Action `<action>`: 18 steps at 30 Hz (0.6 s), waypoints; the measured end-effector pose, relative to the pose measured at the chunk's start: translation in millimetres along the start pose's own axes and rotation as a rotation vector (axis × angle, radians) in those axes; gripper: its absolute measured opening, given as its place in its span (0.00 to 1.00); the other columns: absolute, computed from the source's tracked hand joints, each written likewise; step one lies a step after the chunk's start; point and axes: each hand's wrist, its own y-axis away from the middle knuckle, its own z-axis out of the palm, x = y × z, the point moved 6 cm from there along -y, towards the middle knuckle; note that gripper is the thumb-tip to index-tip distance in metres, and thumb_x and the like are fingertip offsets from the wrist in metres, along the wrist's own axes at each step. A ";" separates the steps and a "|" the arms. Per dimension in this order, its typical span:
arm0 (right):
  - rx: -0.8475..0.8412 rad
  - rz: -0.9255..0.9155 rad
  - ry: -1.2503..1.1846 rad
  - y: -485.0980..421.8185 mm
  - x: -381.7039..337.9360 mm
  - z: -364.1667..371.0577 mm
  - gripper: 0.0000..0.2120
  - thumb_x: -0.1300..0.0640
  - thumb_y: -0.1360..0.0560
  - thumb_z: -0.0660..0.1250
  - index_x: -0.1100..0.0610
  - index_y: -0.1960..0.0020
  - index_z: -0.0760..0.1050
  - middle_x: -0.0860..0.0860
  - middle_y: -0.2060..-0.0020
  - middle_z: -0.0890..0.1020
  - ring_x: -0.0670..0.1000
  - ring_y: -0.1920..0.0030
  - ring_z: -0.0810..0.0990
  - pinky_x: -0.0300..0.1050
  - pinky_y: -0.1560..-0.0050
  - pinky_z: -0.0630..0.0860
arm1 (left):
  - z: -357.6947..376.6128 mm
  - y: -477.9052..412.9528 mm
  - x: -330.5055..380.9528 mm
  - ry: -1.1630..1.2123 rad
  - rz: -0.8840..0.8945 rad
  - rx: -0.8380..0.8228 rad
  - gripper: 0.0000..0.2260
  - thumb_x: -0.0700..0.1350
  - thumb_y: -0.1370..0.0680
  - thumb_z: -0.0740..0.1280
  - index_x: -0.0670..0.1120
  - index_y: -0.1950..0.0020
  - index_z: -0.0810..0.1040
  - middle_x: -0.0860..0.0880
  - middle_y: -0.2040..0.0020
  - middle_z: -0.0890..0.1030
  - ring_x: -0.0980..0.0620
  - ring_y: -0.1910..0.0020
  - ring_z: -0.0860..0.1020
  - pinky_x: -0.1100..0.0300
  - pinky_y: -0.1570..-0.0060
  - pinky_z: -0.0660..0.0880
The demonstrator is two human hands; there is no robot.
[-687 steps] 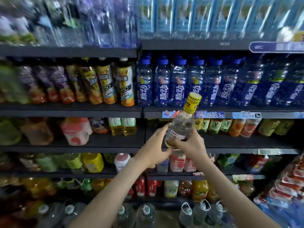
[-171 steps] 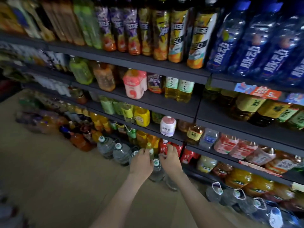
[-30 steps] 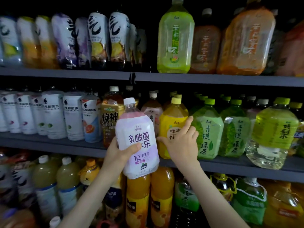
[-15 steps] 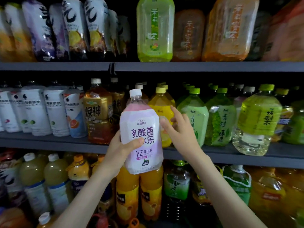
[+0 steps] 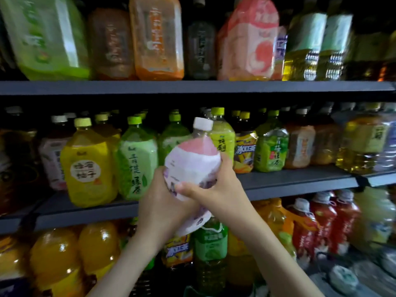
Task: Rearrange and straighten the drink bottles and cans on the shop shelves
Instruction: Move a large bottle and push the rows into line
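A large bottle with a white cap and a pink and white label [image 5: 194, 159] is held in front of the middle shelf [image 5: 289, 181], tilted with its cap pointing up and to the right. My left hand [image 5: 162, 202] grips its lower part from the left. My right hand [image 5: 216, 185] wraps round its body from the right, thumb across the front. Behind it stand a yellow bottle [image 5: 86, 166] and a pale green tea bottle [image 5: 136, 161]; a yellow-green bottle [image 5: 222, 136] rises just behind the cap.
The upper shelf [image 5: 192, 86] carries big green, orange and pink bottles. The middle shelf holds more green, brown and amber bottles to the right. Below are orange soda bottles [image 5: 96, 247], a green bottle [image 5: 211, 243] and red bottles [image 5: 321, 219]. The view is blurred.
The view has swung to the right along the shelves. The pink and white bottle has tilted, and my right hand has left the yellow bottle and now grips the pink and white one.
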 end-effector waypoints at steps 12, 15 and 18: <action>0.444 0.019 -0.061 -14.6 60.1 -160.0 0.36 0.55 0.36 0.80 0.50 0.39 0.59 0.49 0.46 0.74 0.45 0.48 0.77 0.35 0.52 0.77 | 88.5 -42.8 45.5 0.015 0.105 0.004 0.38 0.61 0.30 0.70 0.46 0.26 0.61 0.49 0.31 0.67 0.53 0.32 0.66 0.63 0.39 0.62; 0.473 0.033 -0.004 -23.4 70.7 -177.6 0.39 0.50 0.39 0.80 0.48 0.39 0.58 0.52 0.42 0.72 0.50 0.43 0.76 0.55 0.42 0.77 | 107.6 -62.0 55.5 -0.149 0.032 0.191 0.47 0.62 0.32 0.73 0.40 0.25 0.53 0.41 0.30 0.65 0.44 0.31 0.66 0.53 0.37 0.67; 0.472 0.042 0.047 -30.3 71.1 -182.7 0.40 0.51 0.38 0.80 0.51 0.35 0.59 0.51 0.41 0.71 0.51 0.42 0.75 0.58 0.41 0.75 | 129.5 -73.5 52.2 -0.112 -0.099 0.223 0.53 0.62 0.35 0.75 0.42 0.24 0.48 0.40 0.30 0.64 0.41 0.32 0.66 0.46 0.37 0.70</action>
